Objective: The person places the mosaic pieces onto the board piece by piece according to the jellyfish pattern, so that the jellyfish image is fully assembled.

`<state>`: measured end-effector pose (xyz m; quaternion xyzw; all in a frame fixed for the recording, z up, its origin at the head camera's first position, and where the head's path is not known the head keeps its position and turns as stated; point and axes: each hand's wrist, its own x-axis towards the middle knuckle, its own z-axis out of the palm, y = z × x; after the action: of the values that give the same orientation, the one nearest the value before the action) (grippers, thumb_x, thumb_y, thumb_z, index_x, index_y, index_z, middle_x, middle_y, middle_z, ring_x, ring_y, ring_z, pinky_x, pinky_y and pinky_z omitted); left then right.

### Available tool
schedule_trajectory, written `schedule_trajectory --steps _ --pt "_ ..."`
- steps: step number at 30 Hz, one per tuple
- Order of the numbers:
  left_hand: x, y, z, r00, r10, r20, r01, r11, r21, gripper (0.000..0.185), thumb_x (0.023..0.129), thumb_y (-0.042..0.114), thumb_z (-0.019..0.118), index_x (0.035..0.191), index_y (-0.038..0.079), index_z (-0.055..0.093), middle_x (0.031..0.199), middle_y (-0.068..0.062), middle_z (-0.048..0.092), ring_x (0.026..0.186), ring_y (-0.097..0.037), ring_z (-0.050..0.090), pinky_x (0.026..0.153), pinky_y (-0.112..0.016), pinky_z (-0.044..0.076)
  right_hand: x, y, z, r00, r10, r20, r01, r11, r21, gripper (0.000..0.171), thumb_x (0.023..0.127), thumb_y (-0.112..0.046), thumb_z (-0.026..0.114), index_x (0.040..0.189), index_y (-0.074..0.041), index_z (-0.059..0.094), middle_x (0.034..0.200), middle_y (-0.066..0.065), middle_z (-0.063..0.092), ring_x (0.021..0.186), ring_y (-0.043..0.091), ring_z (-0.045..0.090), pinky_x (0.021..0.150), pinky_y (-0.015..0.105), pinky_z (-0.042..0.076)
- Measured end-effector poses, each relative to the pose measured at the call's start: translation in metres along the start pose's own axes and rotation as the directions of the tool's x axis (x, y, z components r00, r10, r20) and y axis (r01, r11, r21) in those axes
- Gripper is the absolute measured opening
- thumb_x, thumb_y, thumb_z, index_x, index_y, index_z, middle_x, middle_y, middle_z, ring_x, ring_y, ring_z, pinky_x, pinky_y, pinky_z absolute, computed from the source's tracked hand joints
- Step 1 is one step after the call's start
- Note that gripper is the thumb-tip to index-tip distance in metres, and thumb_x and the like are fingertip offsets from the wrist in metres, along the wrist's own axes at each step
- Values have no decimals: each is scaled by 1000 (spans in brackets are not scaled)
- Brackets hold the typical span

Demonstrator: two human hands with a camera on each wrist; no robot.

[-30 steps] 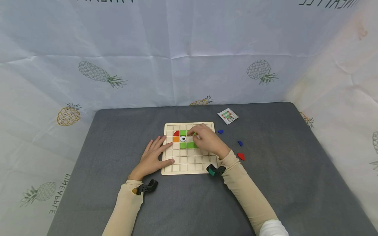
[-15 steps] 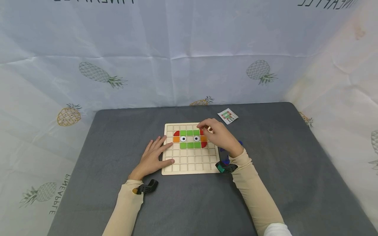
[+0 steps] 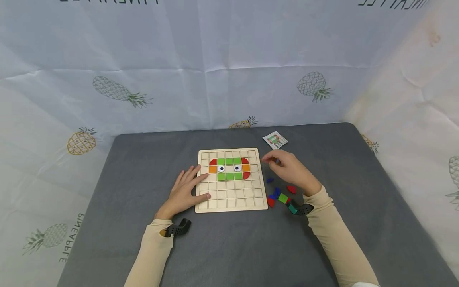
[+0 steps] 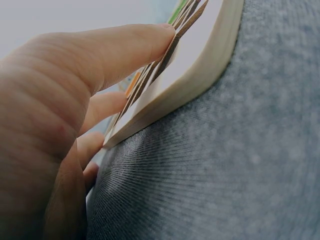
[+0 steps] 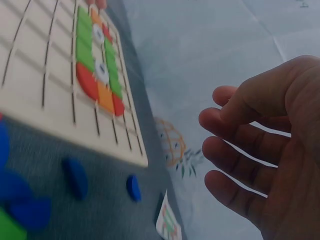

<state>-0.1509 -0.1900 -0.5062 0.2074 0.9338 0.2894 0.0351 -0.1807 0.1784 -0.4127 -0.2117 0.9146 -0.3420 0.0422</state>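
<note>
Two hands are at work: the left hand [image 3: 183, 192] lies flat with straight fingers on the board's [image 3: 231, 199] left edge, thumb on its near corner. Right hand [image 3: 291, 170] hovers off the board's right side, fingers loosely curled, holding nothing. Below it lie loose pieces [image 3: 279, 196] on the grey table [image 3: 233, 247]; a card [image 3: 275, 140] sits beyond.

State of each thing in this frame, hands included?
Wooden grid board: flat on table, upper rows partly filled with coloured tiles.
Left hand: fingers flat, resting on board's left edge.
Right hand: empty, loosely curled, above loose pieces.
Loose pieces: scattered right of board.
Card: lying flat.
</note>
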Motion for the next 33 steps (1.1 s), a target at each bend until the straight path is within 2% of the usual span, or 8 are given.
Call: schedule_trajectory --steps 6,13,21,25,33 --pt "0 0 0 1000 3 -3 -3 1000 -2 74 83 62 62 147 32 39 162 2 15 151 -24 7 122 -48 -3 -19 20 -8 999 37 -3 -37 999 -39 21 98 -12 54 115 -9 65 110 10 66 82 18 56 71 33 50" --pt "0 -2 1 1000 -2 -4 2 1000 2 75 83 61 63 147 31 40 162 2 15 151 -24 7 122 -48 -3 -38 35 -10 998 68 8 -67 995 -68 20 96 -10 57 114 -7 66 106 10 67 83 15 56 70 30 50" --pt "1 0 1 1000 -6 1 6 1000 5 74 83 59 64 147 30 40 162 2 15 151 -24 7 122 -48 -3 -63 46 -11 980 155 124 -140 982 -125 24 92 -11 61 115 -4 64 104 6 65 83 13 57 68 29 50" --pt "1 0 0 1000 -5 0 5 1000 2 74 83 59 64 147 30 40 162 2 15 151 -24 7 122 -48 -3 -69 52 -7 978 165 126 -143 975 -168 27 90 -13 65 115 -5 64 107 9 63 83 14 56 68 29 49" --pt "0 1 0 1000 -9 7 9 1000 -3 74 83 59 64 147 30 40 162 2 15 151 -24 7 122 -48 -3 -73 55 3 973 188 131 -150 954 -258 28 85 -14 72 111 -6 65 100 6 58 80 15 52 66 30 46"
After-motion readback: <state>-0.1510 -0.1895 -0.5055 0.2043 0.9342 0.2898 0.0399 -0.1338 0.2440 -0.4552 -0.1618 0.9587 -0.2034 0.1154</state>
